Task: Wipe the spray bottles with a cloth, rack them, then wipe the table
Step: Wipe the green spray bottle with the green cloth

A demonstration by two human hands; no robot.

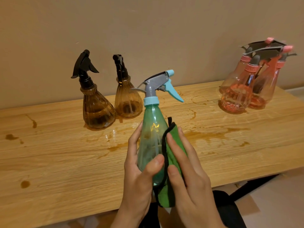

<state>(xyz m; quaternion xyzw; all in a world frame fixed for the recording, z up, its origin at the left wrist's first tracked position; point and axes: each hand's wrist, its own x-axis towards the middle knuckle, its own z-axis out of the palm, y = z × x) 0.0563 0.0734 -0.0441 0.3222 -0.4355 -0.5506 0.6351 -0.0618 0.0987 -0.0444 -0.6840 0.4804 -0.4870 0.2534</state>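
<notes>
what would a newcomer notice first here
The green spray bottle at centre front, gripped by the left hand while the right hand presses a green cloth to it. Brown spills streak the wooden table; two brown bottles stand back left, pink bottles back right.

readable text: none | green bottle (150, 145): no legible label | brown bottles (98, 111), far left: none | pink bottles (236, 99), far right: collar marks too blurred to read

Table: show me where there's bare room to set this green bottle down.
The table is freest at near left, in front of the brown bottles, bar a few stains. Another gap lies between the brown bottles and the pink bottles, though it looks wet. The far-right corner is crowded.
</notes>
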